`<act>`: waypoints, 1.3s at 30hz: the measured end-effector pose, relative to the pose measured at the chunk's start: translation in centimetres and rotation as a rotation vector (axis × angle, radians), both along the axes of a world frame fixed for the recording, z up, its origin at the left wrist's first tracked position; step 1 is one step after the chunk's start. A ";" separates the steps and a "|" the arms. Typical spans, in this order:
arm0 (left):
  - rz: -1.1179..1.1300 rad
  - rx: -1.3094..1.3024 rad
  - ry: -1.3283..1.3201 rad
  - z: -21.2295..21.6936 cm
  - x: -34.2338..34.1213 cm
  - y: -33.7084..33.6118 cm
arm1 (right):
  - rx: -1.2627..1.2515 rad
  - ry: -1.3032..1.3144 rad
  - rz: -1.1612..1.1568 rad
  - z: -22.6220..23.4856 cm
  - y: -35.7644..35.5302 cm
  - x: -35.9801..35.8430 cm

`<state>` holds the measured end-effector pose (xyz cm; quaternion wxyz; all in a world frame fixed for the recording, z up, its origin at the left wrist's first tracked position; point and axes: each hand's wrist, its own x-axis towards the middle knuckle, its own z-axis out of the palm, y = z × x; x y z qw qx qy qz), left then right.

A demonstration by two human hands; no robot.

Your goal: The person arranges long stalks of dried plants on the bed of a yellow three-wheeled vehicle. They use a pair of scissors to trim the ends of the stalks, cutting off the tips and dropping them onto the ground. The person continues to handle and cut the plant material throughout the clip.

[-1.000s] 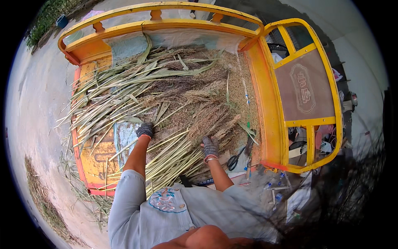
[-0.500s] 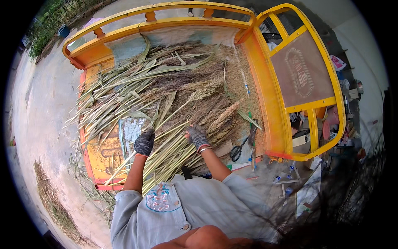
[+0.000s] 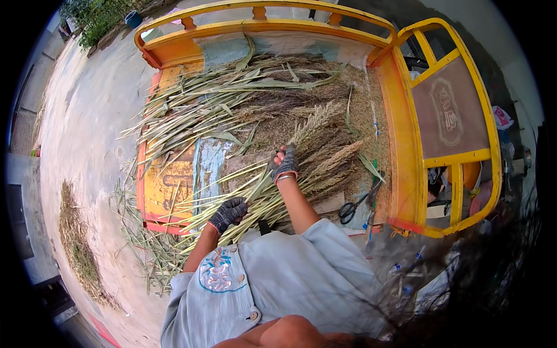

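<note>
Pale-green stalks, feathery tan seed heads | left fingers, right fingers: both gripping stalks

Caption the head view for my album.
Gloved left hand and right hand hold seed-headed stalks over a yellow cargo bed.

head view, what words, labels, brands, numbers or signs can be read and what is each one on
Brown panel in the yellow frame: pale outlined lettering, wording not copied here.
Embroidered patch on the shirt: a decorative design, no clear text.
Small blue-marked items at lower right: too small and blurred to read.
</note>
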<state>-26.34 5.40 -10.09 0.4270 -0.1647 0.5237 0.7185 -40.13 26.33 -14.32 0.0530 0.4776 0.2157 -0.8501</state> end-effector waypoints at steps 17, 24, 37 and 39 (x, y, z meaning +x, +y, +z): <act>-0.625 -1.979 0.387 2.0 16.1 -27.7 | 0.177 -0.324 -0.109 -7.5 5.9 0.0; -0.164 -2.026 -0.596 2.9 14.1 -28.1 | 0.068 -0.115 -0.279 -12.6 6.5 -1.7; -0.792 -1.086 0.831 -9.6 -10.0 5.2 | 0.637 -0.230 0.535 -8.0 2.3 3.5; -0.864 -1.120 0.840 -10.3 -10.5 6.5 | 0.842 -0.005 0.651 -6.9 3.0 4.9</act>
